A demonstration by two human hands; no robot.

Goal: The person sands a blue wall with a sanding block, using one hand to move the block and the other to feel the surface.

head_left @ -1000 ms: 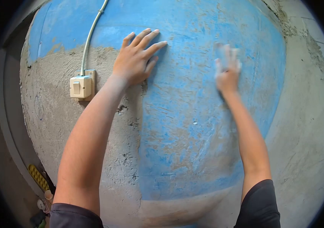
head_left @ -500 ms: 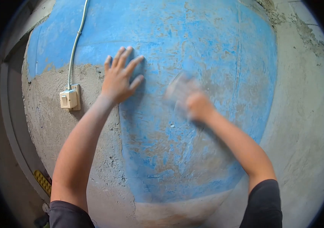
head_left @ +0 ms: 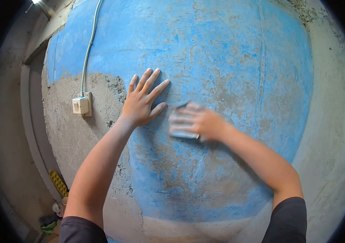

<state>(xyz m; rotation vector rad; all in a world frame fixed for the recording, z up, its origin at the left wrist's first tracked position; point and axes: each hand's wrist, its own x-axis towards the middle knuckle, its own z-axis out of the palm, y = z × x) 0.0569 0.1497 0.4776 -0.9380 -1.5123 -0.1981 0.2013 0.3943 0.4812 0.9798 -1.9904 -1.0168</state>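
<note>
A wall [head_left: 241,178] with worn blue paint and grey patches fills the middle of the head view. My left hand [head_left: 141,103] lies flat on it with fingers spread, holding nothing. To its right and a little lower, my right hand [head_left: 209,124] presses a flat grey piece of sandpaper [head_left: 184,135] against the paint. Its fingers lie across the sheet, whose edges show above and below them. Motion blurs the fingers and sheet slightly, and most of the sheet is hidden beneath the hand.
A white light switch [head_left: 81,106] with a cable [head_left: 86,60] running up from it sits left of my left hand. Bare rough plaster [head_left: 63,133] surrounds the switch. Low on the left are a yellow holed object [head_left: 59,183] and a green cloth-like item [head_left: 48,228].
My right hand has moved down and slightly left with the sandpaper. My left hand stays spread on the wall, and the whole view has shifted a little.
</note>
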